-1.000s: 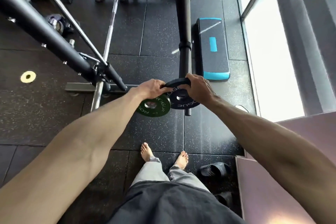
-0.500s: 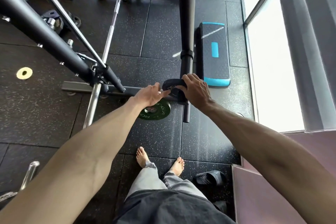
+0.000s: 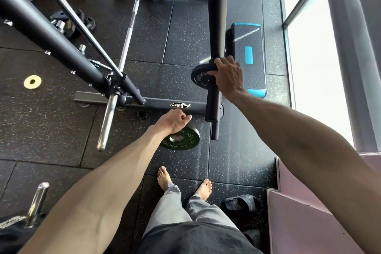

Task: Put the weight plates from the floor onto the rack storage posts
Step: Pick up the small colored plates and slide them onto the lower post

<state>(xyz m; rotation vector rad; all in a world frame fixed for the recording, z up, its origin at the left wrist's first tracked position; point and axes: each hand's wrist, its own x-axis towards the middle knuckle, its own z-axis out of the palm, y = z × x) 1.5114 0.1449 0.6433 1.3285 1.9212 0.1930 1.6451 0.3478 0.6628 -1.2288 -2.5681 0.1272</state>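
Black Rogue weight plate (image 3: pixel 198 77) is seen on the rack's black storage post (image 3: pixel 213 100), whose free end projects past the plate toward the camera. The plate's upper rim is gripped by the right hand (image 3: pixel 227 76), with the fingers curled over the edge and the thumb side laid across its face; the plate's centre hole is hidden by that hand. A green Rogue weight plate (image 3: pixel 184 140) is left lying flat on the speckled rubber floor (image 3: pixel 61 130), just in front of the rack's base bar (image 3: pixel 160 105). The left hand (image 3: pixel 174 121) is held over the far edge of the green plate with its fingers curled in and nothing grasped; whether it touches the plate cannot be told. A small yellow plate (image 3: pixel 32 82) is also found on the floor, well apart at the left. A barbell (image 3: pixel 127 33) is laid through the rack frame, its chrome sleeve (image 3: pixel 108 118) pointing toward the person. A black and blue aerobic step (image 3: pixel 249 57) is placed just beyond the right hand. Two bare feet (image 3: pixel 164 177) are planted near the green plate, and a dark sandal (image 3: pixel 241 203) is seen beside them.
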